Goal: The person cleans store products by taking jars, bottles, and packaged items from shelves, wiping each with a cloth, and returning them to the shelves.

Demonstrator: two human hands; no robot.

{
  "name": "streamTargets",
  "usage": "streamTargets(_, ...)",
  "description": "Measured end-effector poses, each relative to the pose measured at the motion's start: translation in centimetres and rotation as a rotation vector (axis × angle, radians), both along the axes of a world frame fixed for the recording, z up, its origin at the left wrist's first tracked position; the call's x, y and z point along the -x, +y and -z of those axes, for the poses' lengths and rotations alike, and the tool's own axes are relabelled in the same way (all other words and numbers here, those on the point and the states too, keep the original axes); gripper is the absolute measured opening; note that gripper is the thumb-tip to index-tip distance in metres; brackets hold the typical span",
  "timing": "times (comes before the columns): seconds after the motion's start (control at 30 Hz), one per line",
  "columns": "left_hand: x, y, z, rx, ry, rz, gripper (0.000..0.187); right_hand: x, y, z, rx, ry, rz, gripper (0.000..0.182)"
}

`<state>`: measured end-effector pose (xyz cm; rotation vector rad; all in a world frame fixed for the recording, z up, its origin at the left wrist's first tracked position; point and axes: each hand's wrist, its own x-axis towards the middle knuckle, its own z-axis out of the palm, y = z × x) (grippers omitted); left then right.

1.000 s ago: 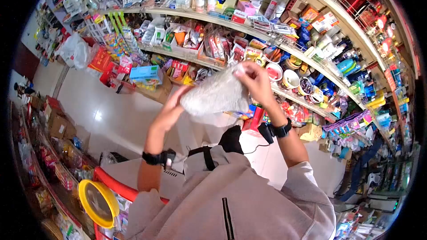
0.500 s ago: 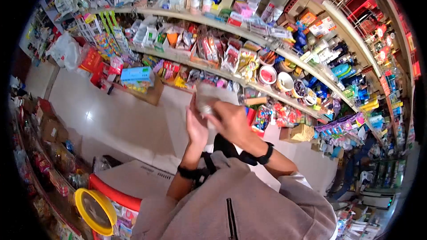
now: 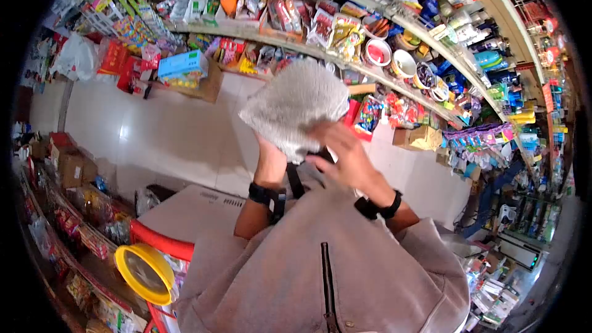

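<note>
A grey, fuzzy-looking cloth (image 3: 296,105) is spread out in front of my chest, its surface ribbed and its lower edge lighter. From below, my left hand (image 3: 270,163) holds it up; most of the fingers are hidden behind the fabric. My right hand (image 3: 348,157) is at the cloth's lower right edge, slightly blurred. Its thumb and fingers are apart, and the fingertips overlap the fabric in this view. Both wrists wear black bands.
Shelves of packaged goods (image 3: 283,43) curve across the front and right, with round tubs (image 3: 404,63) on one tier. A blue box (image 3: 183,65) stands near the floor at left. Close by on my left are a yellow-rimmed round container (image 3: 168,293) and a white surface (image 3: 185,213).
The cloth was bunched and blurred between both hands; now it is opened out wide over the left hand. My right hand has moved down and right, its fingers spread. The view has tilted down.
</note>
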<state>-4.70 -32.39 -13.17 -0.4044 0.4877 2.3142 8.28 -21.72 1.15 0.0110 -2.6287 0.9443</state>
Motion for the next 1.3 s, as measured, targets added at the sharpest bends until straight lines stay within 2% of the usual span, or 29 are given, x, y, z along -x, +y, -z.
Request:
streamTargets(0.03, 0.2, 0.1, 0.4, 0.006, -0.016, 0.002, 0.066, 0.1, -0.2, 0.3, -0.034, -0.015, -0.058, 0.037)
streamTargets(0.1, 0.4, 0.2, -2.4, 0.085, 0.018, 0.035, 0.065, 0.3, -1.1, 0.2, -0.048, 0.022, -0.126, 0.028)
streamTargets(0.23, 1.4, -0.7, -0.9, 0.027, -0.005, 0.050, 0.065, 1.0, -1.6, 0.5, -0.004, 0.057, -0.045, 0.030)
streamTargets(0.33, 2.4, -1.3, -2.9, -0.123, -0.032, 0.099, 0.065, 2.6, -2.0, -0.4, 0.016, 0.052, 0.046, 0.049)
streamTargets(0.37, 2.5, -1.4, -5.6, -0.123, -0.021, 0.098, 0.065, 3.5, -2.5, -0.8, 0.065, 0.031, 0.112, 0.058)
streamTargets(0.4, 2.4, -1.4, -8.1, -0.167, 0.073, 0.093, 0.063, 4.4, -3.0, -0.7, 0.139, -0.032, 0.117, 0.075)
streamTargets(0.43, 3.1, -1.2, -7.7, -0.188, 0.163, 0.113, 0.063, 5.3, -3.6, -0.6, 0.143, -0.019, 0.113, 0.075)
streamTargets(0.47, 3.9, -1.0, -7.3, -0.209, 0.252, 0.129, 0.064, 6.3, -4.1, -0.5, 0.167, -0.113, 0.139, 0.078)
streamTargets(0.5, 4.5, 0.0, -6.1, -0.029, 0.399, 0.058, 0.064, 7.2, -4.4, -0.4, 0.191, -0.208, 0.166, 0.081)
streamTargets(0.57, 5.7, -0.1, -5.8, 0.330, 0.650, 0.109, 0.064, 8.6, -4.4, 1.3, 0.257, -0.286, 0.171, 0.077)
streamTargets(0.63, 7.3, -0.4, -6.7, 0.340, 0.625, 0.143, 0.065, 10.3, -4.0, 5.7, 0.611, -0.011, 0.210, 0.066)
streamTargets(0.7, 8.7, -0.1, -6.0, 0.770, 0.923, 0.221, 0.069, 12.5, -3.4, 6.6, 0.864, 0.037, 0.270, 0.041)
streamTargets(0.73, 9.4, 0.1, -5.7, 0.992, 1.065, 0.260, 0.072, 13.5, -2.5, 7.2, 0.932, 0.026, 0.272, 0.037)
streamTargets(0.77, 10.1, 0.4, -5.6, 0.999, 1.076, 0.258, 0.072, 14.6, -1.5, 7.5, 1.002, 0.016, 0.274, 0.034)
streamTargets(0.8, 10.9, 0.9, -5.4, 0.834, 0.890, 0.190, 0.071, 15.4, -0.3, 7.5, 1.047, -0.057, 0.284, 0.033)
streamTargets(0.83, 11.5, 1.6, -5.3, 0.812, 0.778, 0.108, 0.067, 16.6, 0.9, 7.9, 0.993, -0.025, 0.256, 0.034)
streamTargets(0.87, 12.1, 2.3, -5.2, 0.785, 0.672, 0.018, 0.065, 17.6, 2.0, 7.6, 0.866, -0.021, 0.246, 0.035)
streamTargets(0.9, 13.3, 2.9, -5.5, 0.791, 0.684, 0.016, 0.065, 18.7, 3.2, 6.3, 0.735, -0.015, 0.237, 0.036)
streamTargets(0.97, 15.1, 3.8, -6.2, 0.275, 0.515, 0.175, 0.059, 20.4, 5.1, 2.8, 0.369, 0.071, 0.125, 0.041)
streamTargets(1.0, 15.5, 4.4, -6.5, 0.247, 0.411, 0.120, 0.055, 21.2, 5.9, 1.6, 0.274, -0.053, 0.004, 0.049)
streamTargets(1.03, 16.6, 3.9, -4.4, -0.135, 0.557, 0.165, 0.056, 22.2, 6.4, 0.5, 0.119, -0.040, -0.084, 0.054)
streamTargets(1.07, 17.4, 3.7, -4.0, -0.229, 0.520, 0.185, 0.056, 23.0, 6.5, -1.9, 0.090, -0.149, -0.111, 0.058)
streamTargets(1.1, 17.7, 3.7, -4.1, -0.187, 0.446, 0.178, 0.056, 23.7, 6.7, -3.7, 0.061, -0.261, -0.142, 0.061)
streamTargets(1.13, 18.2, 3.7, -4.2, -0.152, 0.379, 0.170, 0.056, 24.2, 7.2, -3.5, 0.072, -0.266, -0.146, 0.061)
streamTargets(1.23, 19.4, 4.1, -4.1, -0.071, 0.282, 0.151, 0.057, 25.7, 8.7, -2.6, -0.003, -0.145, -0.229, 0.062)
streamTargets(1.3, 21.0, 5.3, -4.1, -0.047, 0.254, 0.154, 0.057, 26.7, 10.1, -2.2, 0.212, -0.159, -0.349, 0.054)
